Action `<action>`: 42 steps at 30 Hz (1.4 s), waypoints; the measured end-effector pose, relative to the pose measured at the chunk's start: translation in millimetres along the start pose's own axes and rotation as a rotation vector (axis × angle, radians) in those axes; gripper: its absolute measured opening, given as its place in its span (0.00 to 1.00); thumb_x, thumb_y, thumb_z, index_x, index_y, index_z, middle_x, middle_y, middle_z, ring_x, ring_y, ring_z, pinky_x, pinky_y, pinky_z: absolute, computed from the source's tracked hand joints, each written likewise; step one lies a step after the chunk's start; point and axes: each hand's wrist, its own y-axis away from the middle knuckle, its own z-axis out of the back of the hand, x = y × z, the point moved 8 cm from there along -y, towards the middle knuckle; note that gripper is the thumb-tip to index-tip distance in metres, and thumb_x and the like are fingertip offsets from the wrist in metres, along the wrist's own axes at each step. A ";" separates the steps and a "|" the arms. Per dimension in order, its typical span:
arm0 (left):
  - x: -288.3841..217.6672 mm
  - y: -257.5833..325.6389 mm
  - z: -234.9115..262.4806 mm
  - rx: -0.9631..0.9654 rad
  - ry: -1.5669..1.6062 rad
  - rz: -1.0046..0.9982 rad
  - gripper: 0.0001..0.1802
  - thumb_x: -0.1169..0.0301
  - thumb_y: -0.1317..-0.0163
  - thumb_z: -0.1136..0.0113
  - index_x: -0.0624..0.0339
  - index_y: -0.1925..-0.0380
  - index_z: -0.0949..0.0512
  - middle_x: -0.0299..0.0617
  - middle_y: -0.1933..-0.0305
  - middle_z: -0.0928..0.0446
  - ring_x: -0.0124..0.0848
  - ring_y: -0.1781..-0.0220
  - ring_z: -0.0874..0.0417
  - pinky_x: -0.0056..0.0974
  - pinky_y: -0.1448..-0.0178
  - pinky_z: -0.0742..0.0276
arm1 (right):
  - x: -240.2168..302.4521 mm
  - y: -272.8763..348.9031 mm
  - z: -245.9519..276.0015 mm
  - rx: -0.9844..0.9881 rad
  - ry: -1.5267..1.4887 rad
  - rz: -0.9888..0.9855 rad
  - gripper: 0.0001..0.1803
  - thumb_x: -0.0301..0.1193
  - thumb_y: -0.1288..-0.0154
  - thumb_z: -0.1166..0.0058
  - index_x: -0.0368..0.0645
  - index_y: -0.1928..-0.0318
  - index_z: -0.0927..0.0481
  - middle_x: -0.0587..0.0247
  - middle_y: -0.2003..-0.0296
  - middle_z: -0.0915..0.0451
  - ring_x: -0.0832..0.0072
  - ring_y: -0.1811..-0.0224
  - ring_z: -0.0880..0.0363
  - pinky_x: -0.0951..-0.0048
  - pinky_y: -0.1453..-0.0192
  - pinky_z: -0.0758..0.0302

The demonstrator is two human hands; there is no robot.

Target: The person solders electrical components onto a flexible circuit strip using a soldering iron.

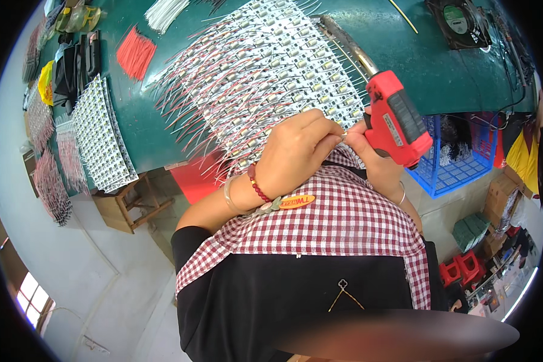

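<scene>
My left hand [304, 148] is closed, thumb and forefinger pinched together over the near edge of a white circuit board panel [271, 66]. At those fingertips is a tiny pale piece, perhaps a wire end, too small to make out. My right hand [377, 163] meets it there with fingertips nearly touching. A red and black soldering gun [395, 117] rests in my right hand, its metal barrel pointing away over the panel's right edge. Rows of small components cover the panel, with red and white wires sticking out toward the left.
Red wires [136, 53] and white wires [166, 13] lie in bundles on the green table [157, 102]. More board panels [99, 139] overhang its left edge. A black fan [458, 23] stands far right. Below the table's right side is a blue crate [455, 172].
</scene>
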 end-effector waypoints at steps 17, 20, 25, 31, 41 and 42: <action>40.0 -21.4 32.1 -0.036 -0.599 -0.244 0.13 0.82 0.56 0.44 0.60 0.67 0.20 0.41 0.72 0.34 0.37 0.66 0.28 0.39 0.63 0.30 | -49.6 33.3 47.0 -0.028 -0.089 -0.243 0.14 0.29 0.33 0.43 0.34 0.51 0.26 0.68 0.77 0.26 0.83 0.78 0.30 0.78 0.70 0.29; 42.0 -22.0 30.4 -0.028 -0.585 -0.234 0.14 0.82 0.56 0.44 0.60 0.67 0.20 0.42 0.71 0.34 0.38 0.66 0.28 0.39 0.62 0.29 | -62.9 45.3 50.8 -0.051 -0.125 -0.318 0.08 0.28 0.36 0.39 0.39 0.59 0.20 0.70 0.73 0.21 0.85 0.75 0.26 0.80 0.71 0.30; 42.5 -23.3 31.4 -0.043 -0.551 -0.224 0.13 0.83 0.56 0.44 0.62 0.67 0.20 0.43 0.71 0.34 0.39 0.66 0.28 0.40 0.62 0.29 | -70.3 48.7 50.1 -0.021 -0.073 -0.281 0.09 0.28 0.37 0.38 0.39 0.58 0.20 0.71 0.70 0.20 0.84 0.72 0.25 0.79 0.69 0.28; 45.7 -24.0 32.6 -0.053 -0.517 -0.216 0.13 0.84 0.56 0.44 0.63 0.68 0.20 0.43 0.71 0.35 0.39 0.66 0.29 0.40 0.61 0.30 | -41.6 31.9 41.1 0.084 0.238 0.020 0.05 0.24 0.34 0.44 0.37 0.59 0.22 0.69 0.75 0.25 0.83 0.77 0.29 0.80 0.72 0.33; 44.3 -26.4 35.8 -0.070 -0.515 -0.238 0.14 0.86 0.55 0.40 0.60 0.67 0.18 0.42 0.73 0.33 0.38 0.71 0.27 0.40 0.67 0.30 | -58.0 44.6 51.6 0.018 0.166 -0.122 0.12 0.27 0.43 0.34 0.38 0.59 0.19 0.65 0.70 0.19 0.78 0.71 0.22 0.76 0.67 0.27; 44.5 -26.5 35.5 -0.070 -0.517 -0.244 0.14 0.86 0.55 0.40 0.60 0.67 0.18 0.42 0.73 0.33 0.38 0.70 0.28 0.40 0.67 0.30 | -57.6 44.0 50.6 0.035 0.164 -0.130 0.12 0.27 0.43 0.34 0.38 0.59 0.18 0.65 0.70 0.19 0.79 0.71 0.22 0.76 0.67 0.27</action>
